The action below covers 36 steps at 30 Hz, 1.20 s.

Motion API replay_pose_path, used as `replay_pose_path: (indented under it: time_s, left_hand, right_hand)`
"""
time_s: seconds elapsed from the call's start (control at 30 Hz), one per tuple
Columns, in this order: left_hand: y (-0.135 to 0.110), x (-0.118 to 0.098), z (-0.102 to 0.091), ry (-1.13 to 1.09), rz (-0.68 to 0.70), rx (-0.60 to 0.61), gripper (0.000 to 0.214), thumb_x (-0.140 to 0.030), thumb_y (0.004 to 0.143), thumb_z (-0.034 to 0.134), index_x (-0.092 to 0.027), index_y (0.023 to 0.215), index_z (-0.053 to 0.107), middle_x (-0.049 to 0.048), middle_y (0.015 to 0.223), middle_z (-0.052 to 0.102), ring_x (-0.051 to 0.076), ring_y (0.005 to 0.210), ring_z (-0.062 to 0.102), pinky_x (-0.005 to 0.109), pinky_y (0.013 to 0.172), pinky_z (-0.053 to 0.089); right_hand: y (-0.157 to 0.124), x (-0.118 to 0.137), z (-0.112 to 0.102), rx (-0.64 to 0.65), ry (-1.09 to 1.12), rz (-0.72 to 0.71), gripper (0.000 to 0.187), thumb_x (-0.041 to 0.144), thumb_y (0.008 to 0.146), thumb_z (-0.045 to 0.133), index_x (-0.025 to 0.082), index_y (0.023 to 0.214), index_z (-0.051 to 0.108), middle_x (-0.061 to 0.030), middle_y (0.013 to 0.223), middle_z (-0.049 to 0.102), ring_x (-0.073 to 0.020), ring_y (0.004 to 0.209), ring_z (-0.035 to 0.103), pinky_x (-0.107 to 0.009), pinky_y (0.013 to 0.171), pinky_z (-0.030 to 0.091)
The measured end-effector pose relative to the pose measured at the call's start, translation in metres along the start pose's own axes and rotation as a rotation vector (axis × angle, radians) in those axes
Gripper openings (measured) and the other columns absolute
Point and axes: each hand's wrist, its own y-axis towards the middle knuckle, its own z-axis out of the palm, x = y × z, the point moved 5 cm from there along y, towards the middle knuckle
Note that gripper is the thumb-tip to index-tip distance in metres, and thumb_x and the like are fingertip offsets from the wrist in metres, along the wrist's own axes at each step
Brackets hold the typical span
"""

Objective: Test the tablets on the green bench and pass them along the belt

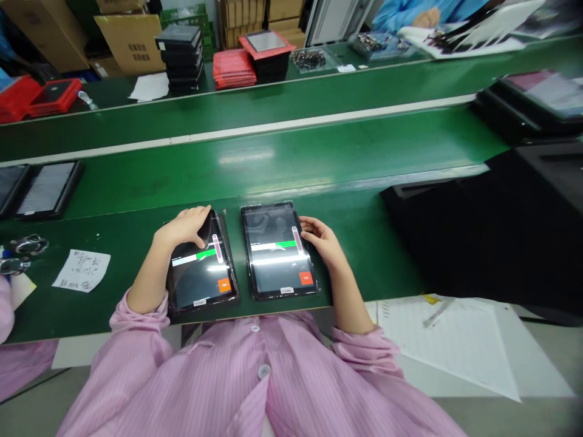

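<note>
Two black tablets lie side by side on the green bench in front of me, both lit with a green bar and an orange button. My left hand (186,226) rests curled over the top of the left tablet (203,273), fingers bent on its upper edge. My right hand (319,237) grips the right edge of the right tablet (276,252), fingers curled against its side. Pink sleeves cover both my arms.
A handwritten paper note (82,270) and metal clips (27,246) lie at the left. More tablets (43,189) sit on the green conveyor (282,158). Black trays (532,109) stand at the right, red and black stacks (234,68) behind. White sheets (455,340) lie at lower right.
</note>
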Motion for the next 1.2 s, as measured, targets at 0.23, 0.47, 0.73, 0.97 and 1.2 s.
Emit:
replay_pose_path:
  time_s: [0.23, 0.47, 0.73, 0.97, 1.2]
  left_hand:
    - [-0.06, 0.045, 0.026, -0.033, -0.201, -0.072, 0.128, -0.039, 0.064, 0.085, -0.025, 0.161, 0.003, 0.0222, 0.165, 0.016, 0.042, 0.152, 0.015, 0.056, 0.12, 0.021]
    - [-0.116, 0.038, 0.037, -0.203, -0.134, -0.333, 0.111, -0.053, 0.079, 0.074, -0.033, 0.16, 0.001, 0.0151, 0.167, 0.005, 0.039, 0.154, 0.006, 0.061, 0.122, 0.012]
    - [-0.126, 0.046, 0.115, -0.918, -0.386, -0.621, 0.071, -0.055, 0.096, 0.046, -0.025, 0.157, 0.025, 0.0153, 0.155, 0.04, 0.03, 0.139, 0.046, 0.049, 0.115, 0.039]
    - [-0.12, 0.047, 0.138, -1.139, -0.451, -0.754, 0.081, -0.059, 0.087, 0.055, -0.019, 0.154, 0.035, 0.0142, 0.151, 0.048, 0.03, 0.139, 0.047, 0.044, 0.118, 0.036]
    - [-0.128, 0.029, 0.132, -1.26, 0.017, -0.604, 0.116, -0.06, 0.079, 0.071, -0.03, 0.16, -0.006, 0.0149, 0.165, 0.023, 0.034, 0.145, 0.038, 0.052, 0.117, 0.035]
  right_hand:
    - [0.0, -0.001, -0.001, -0.012, 0.024, -0.014, 0.043, 0.036, 0.076, 0.073, 0.025, 0.117, 0.067, -0.0046, 0.101, 0.069, -0.0217, 0.096, 0.065, -0.043, 0.1, 0.052]
    - [-0.014, 0.015, -0.008, -0.11, -0.021, -0.077, 0.037, 0.039, 0.085, 0.067, 0.028, 0.12, 0.065, -0.0051, 0.106, 0.069, -0.023, 0.099, 0.066, -0.04, 0.093, 0.054]
    - [-0.072, 0.068, 0.037, 0.116, -0.649, -0.442, 0.033, 0.045, 0.093, 0.058, 0.034, 0.122, 0.07, -0.0112, 0.131, 0.058, -0.0345, 0.124, 0.051, -0.056, 0.108, 0.039]
    - [-0.08, 0.067, 0.072, 0.096, -0.949, -0.488, 0.048, 0.051, 0.089, 0.065, 0.036, 0.134, 0.059, -0.0103, 0.158, 0.033, -0.0424, 0.142, 0.028, -0.072, 0.116, 0.01]
    - [-0.098, 0.077, 0.047, 0.102, -0.959, -0.588, 0.042, 0.051, 0.096, 0.051, 0.029, 0.13, 0.062, -0.0131, 0.152, 0.038, -0.038, 0.136, 0.037, -0.068, 0.115, 0.021]
